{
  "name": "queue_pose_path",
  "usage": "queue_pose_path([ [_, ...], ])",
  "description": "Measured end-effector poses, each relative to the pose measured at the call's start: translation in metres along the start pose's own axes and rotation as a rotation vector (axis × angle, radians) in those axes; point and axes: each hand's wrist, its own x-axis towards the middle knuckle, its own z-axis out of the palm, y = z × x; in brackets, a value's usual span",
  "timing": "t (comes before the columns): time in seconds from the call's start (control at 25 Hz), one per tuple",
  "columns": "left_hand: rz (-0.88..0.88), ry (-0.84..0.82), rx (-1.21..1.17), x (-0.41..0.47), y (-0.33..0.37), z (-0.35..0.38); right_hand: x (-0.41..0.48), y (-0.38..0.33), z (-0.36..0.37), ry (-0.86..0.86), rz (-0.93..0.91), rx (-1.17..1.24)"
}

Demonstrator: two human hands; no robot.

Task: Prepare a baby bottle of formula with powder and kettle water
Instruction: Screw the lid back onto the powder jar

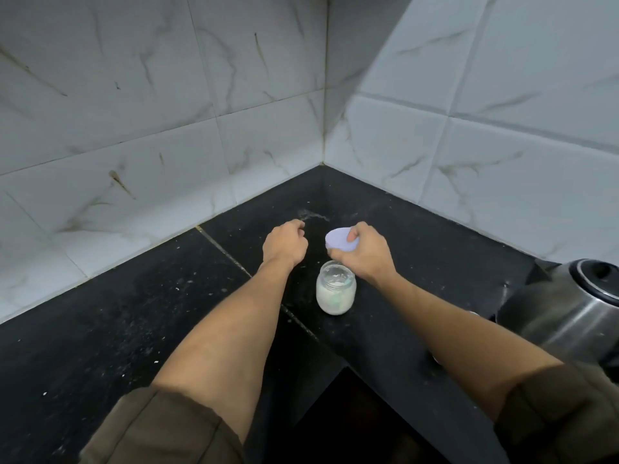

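A small clear jar with white powder inside stands uncovered on the black counter, just below my hands. My right hand holds a pale lilac round lid tilted above and behind the jar's mouth. My left hand hovers to the left of the lid with its fingers curled shut; I see nothing in it. A steel kettle sits at the right edge of the view. No baby bottle is in view.
Marbled white wall tiles close the corner behind the counter. White powder specks lie scattered over the dark counter, with a dusting near the corner. The counter's inner edge drops away between my forearms.
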Motion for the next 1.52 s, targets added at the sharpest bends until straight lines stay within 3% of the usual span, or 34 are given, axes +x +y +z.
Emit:
queue_pose_path([
  [0.48, -0.016, -0.417, -0.109, -0.051, -0.022, 0.038, -0.036, 0.021, 0.010, -0.162, -0.094, -0.213],
  [0.96, 0.041, -0.364, -0.232, -0.049, -0.034, 0.060, -0.035, 0.034, 0.028, -0.150, -0.050, -0.325],
  [1.16, 0.056, -0.332, -0.224, -0.051, -0.031, 0.061, -0.044, 0.043, 0.027, 0.028, -0.174, -0.438],
  [1.4, 0.037, -0.344, -0.170, -0.050, -0.029, 0.061, -0.042, 0.046, 0.006, 0.171, -0.143, -0.258],
  [1.52, 0.040, -0.341, -0.159, -0.048, -0.027, 0.061, -0.035, 0.040, 0.001, 0.017, -0.215, -0.166],
])
